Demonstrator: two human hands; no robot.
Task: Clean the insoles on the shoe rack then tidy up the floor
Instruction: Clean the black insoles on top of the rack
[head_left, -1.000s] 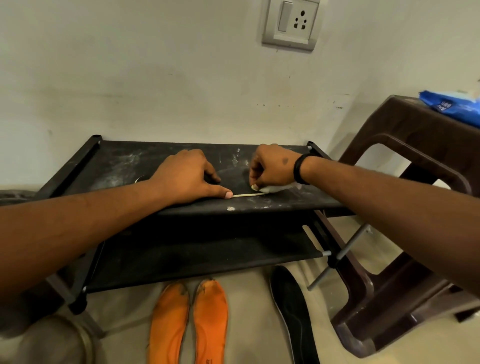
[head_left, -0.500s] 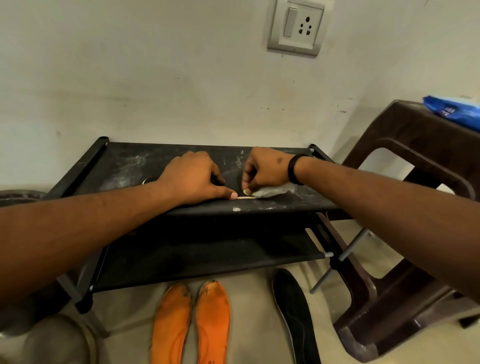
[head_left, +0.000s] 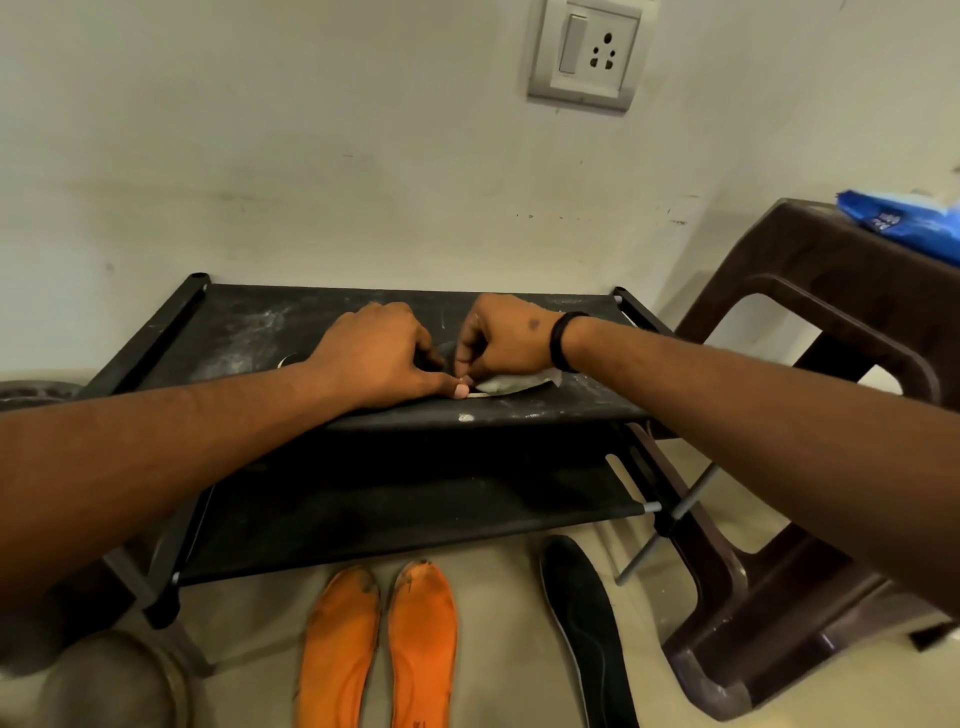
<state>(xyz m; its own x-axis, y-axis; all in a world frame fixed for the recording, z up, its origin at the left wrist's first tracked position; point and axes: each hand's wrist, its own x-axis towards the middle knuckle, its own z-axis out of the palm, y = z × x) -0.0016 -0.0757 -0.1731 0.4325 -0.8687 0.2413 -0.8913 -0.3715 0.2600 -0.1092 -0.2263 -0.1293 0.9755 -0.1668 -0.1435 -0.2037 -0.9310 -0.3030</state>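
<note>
A black insole with a pale edge lies on the dusty top shelf of the black shoe rack, mostly hidden under my hands. My left hand holds it down with curled fingers, the thumb pressing its front edge. My right hand pinches a crumpled white wipe against the insole, right beside the left thumb. On the floor in front of the rack lie two orange insoles side by side and another black insole to their right.
A brown plastic stool stands right of the rack with a blue packet on top. A wall socket is above. A round metal object sits at the bottom left. The rack's lower shelf holds nothing.
My right hand has slid the wipe leftward along the insole until it meets my left thumb. The left hand has stayed in place.
</note>
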